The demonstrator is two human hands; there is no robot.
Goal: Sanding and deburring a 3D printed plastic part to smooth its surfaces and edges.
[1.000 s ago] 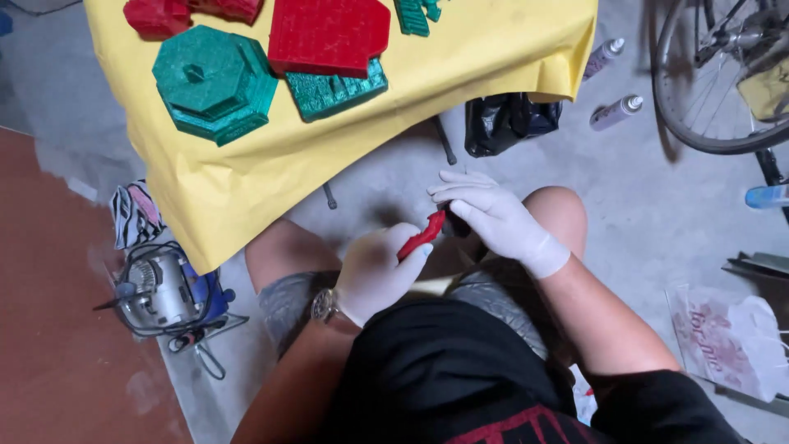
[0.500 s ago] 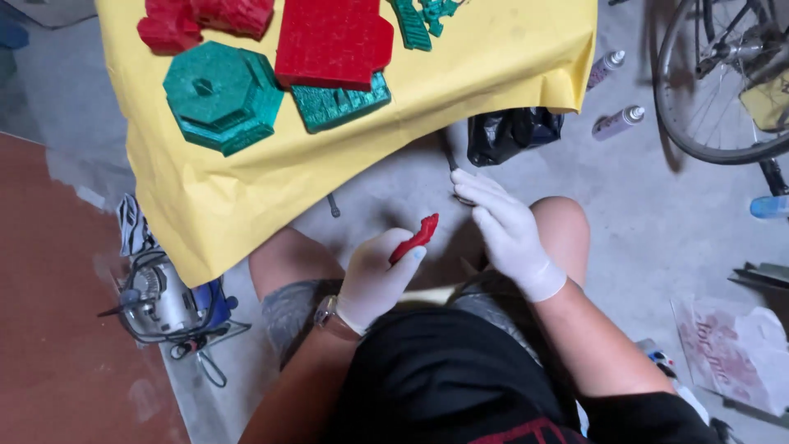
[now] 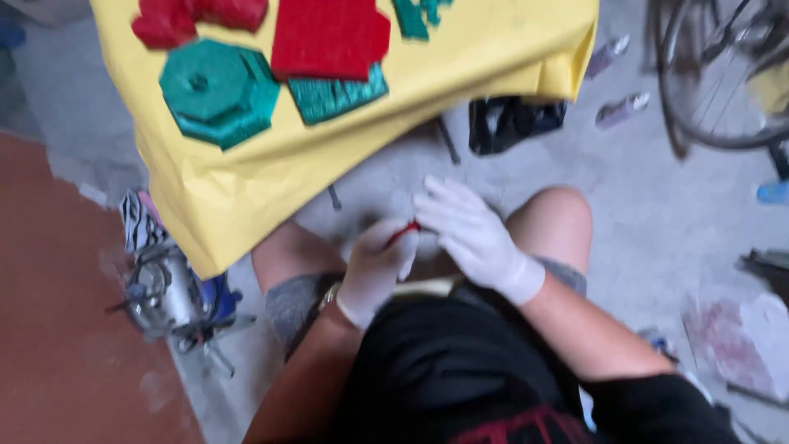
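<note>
Over the lap, between the bare knees, a small red piece [image 3: 403, 233] is pinched in the curled fingers of the left hand [image 3: 376, 271]; only a sliver shows, shape not readable through the blur. The right hand [image 3: 475, 237] is laid half open over it, fingers extended, touching the piece's upper end; a firm grip there cannot be confirmed. Both hands are covered by thin white gloves, smooth, slightly wrinkled. Progress as judged: the piece is off the sheet and held in hand, apart from the rest. Left on the matte yellow sheet [image 3: 246, 189]: a stepped green octagon [image 3: 218, 92], a flat red slab [image 3: 329, 37] overlapping a green ribbed plate [image 3: 333, 94], a lumpy red block [image 3: 193, 16]; surfaces look grainy, rough. Floor is bare grey concrete [image 3: 657, 205]
</note>
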